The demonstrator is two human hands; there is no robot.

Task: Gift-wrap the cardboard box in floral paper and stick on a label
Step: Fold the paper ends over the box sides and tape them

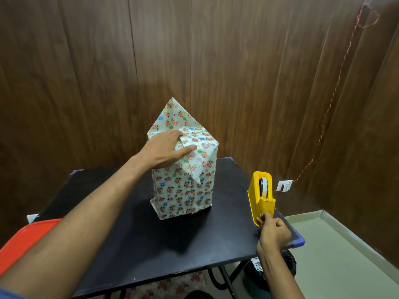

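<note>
The box (pixel 183 180), wrapped in floral paper, is standing upright on the black table (pixel 138 244). The left hand (pixel 166 151) is pressing flat on its folded top; the right hand (pixel 273 231) is pinching at the yellow tape dispenser (pixel 260 199).

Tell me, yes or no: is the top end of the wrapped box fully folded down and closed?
No. One triangular flap stands upright above the box while the left hand presses the other folds down.
</note>
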